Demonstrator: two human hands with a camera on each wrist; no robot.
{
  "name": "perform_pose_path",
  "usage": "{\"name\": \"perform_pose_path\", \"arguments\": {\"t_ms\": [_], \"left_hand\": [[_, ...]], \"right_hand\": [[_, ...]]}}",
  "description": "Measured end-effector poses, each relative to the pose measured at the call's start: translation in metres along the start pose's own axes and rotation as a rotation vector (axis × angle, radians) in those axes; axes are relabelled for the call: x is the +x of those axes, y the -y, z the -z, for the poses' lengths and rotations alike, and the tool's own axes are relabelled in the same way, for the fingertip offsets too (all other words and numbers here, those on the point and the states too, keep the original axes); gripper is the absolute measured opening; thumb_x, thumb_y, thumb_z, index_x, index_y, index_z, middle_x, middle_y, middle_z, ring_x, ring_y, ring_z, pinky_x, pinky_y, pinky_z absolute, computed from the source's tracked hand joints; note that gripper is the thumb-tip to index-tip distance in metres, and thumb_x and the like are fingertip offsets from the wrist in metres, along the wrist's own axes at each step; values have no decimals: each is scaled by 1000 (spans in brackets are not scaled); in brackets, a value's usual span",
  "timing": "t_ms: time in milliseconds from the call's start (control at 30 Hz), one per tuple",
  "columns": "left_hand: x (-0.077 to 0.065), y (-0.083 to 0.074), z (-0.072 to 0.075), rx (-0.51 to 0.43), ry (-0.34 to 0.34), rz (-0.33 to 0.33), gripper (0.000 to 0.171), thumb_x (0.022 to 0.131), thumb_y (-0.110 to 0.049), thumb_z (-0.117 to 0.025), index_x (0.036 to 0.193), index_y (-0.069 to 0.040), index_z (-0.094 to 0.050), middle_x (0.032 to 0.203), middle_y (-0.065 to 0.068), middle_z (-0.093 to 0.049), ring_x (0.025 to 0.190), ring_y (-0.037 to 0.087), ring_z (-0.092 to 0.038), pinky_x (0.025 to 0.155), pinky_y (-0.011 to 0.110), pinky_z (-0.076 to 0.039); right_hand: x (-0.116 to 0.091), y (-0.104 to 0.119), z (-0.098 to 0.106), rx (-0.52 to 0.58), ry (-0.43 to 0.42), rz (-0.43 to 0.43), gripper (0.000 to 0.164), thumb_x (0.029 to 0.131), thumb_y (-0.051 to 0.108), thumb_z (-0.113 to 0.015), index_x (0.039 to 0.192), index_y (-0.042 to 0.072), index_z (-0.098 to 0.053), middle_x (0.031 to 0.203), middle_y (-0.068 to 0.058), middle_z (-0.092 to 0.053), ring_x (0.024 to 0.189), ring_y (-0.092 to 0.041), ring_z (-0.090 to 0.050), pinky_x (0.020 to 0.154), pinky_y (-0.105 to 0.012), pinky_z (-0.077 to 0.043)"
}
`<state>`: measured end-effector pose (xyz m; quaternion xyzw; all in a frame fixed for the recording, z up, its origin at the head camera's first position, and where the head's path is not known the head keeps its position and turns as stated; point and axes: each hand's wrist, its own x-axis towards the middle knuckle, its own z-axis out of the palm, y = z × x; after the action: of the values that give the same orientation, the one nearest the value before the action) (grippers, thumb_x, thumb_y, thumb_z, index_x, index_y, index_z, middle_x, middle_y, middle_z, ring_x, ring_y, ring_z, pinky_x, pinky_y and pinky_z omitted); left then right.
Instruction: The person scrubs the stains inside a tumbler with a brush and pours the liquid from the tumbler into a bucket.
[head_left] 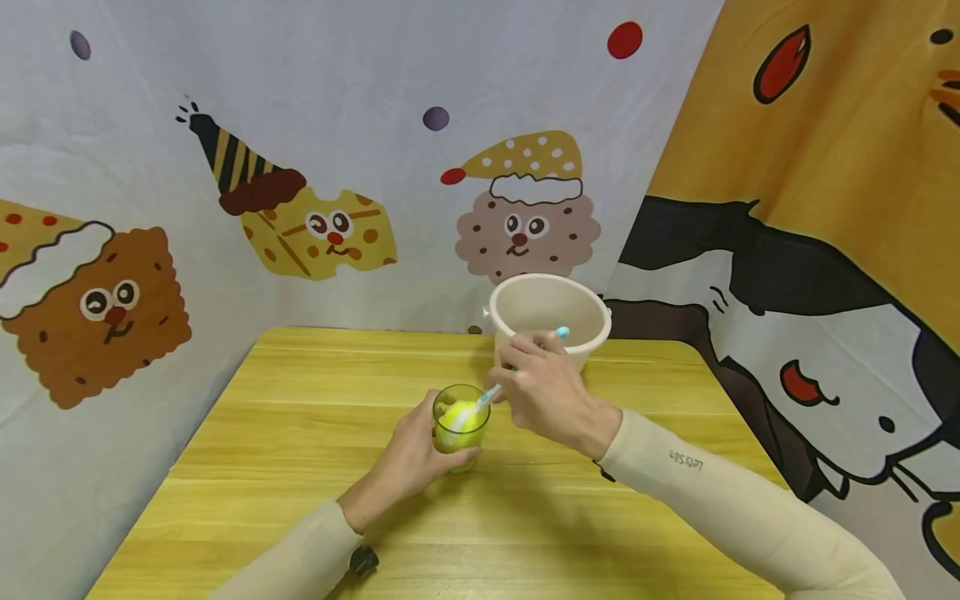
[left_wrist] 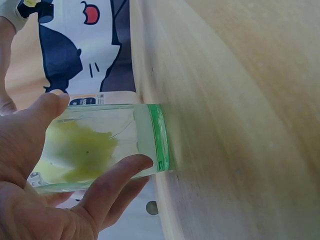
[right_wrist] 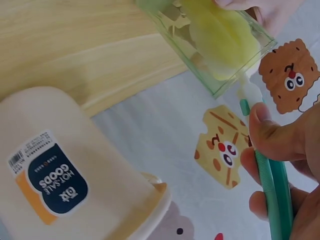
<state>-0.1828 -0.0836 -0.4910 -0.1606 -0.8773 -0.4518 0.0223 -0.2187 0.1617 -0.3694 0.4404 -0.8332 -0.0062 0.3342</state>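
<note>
My left hand [head_left: 405,458] holds a clear green-tinted drinking glass [left_wrist: 160,137] around its sides, thumb on one side and fingers on the other. The glass stands upright, its thick base right at the tabletop in the left wrist view. Inside it is the yellow sponge head [right_wrist: 222,42] of a cup brush. Above and to the right, my right hand [head_left: 543,387] grips the brush's teal handle [right_wrist: 272,195], thumb along it and fingers curled round. Its white stem [head_left: 489,395] slants down over the rim into the glass.
A cream bucket [head_left: 551,304] with a label [right_wrist: 57,172] on its side stands at the table's back edge, behind my right hand. The wooden table [head_left: 300,433] reaches back to a cloth backdrop [head_left: 360,75] with cartoon prints, which hangs behind and along the sides.
</note>
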Motion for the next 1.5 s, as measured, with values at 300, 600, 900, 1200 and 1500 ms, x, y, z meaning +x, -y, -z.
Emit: {"name": "perform_pose_path", "arguments": {"t_ms": [300,600,900,1200,1500], "left_hand": [[1,3,-2,11,-22,-9,84,90,-37,-105,155,-16,-55,138,2,-77,124,20,-77,103,44,-69],[3,4,-1,10,-18,-31,83,92,-33,-104,156,-15,-55,140,4,-77,127,24,-77,105,47,-69],[3,3,1,26,-13,-23,82,92,-34,-104,154,-15,-54,138,5,-77,127,26,-77,106,49,-70],[3,3,1,33,-23,-20,81,91,-34,-104,152,-14,-55,136,5,-77,124,24,-78,101,46,-71],[3,6,0,33,-21,-44,80,92,-34,-104,152,-12,-55,134,6,-76,119,21,-77,95,40,-71]], "right_hand": [[-9,-3,-7,92,23,-132,27,78,19,-109,97,27,-91,88,7,-76,89,-20,-59,103,-52,-50],[-15,-4,-9,153,11,-193,26,79,20,-110,96,24,-92,87,7,-78,89,-21,-62,103,-55,-44],[-16,0,-10,102,0,-190,28,78,19,-110,97,24,-90,89,6,-77,90,-22,-61,105,-53,-45],[-9,4,-9,-28,-15,-90,23,83,22,-106,95,23,-87,93,2,-75,95,-24,-62,107,-53,-53],[13,7,-1,-288,-28,170,20,82,12,-93,93,24,-81,105,0,-79,109,-25,-65,106,-43,-47]]}}
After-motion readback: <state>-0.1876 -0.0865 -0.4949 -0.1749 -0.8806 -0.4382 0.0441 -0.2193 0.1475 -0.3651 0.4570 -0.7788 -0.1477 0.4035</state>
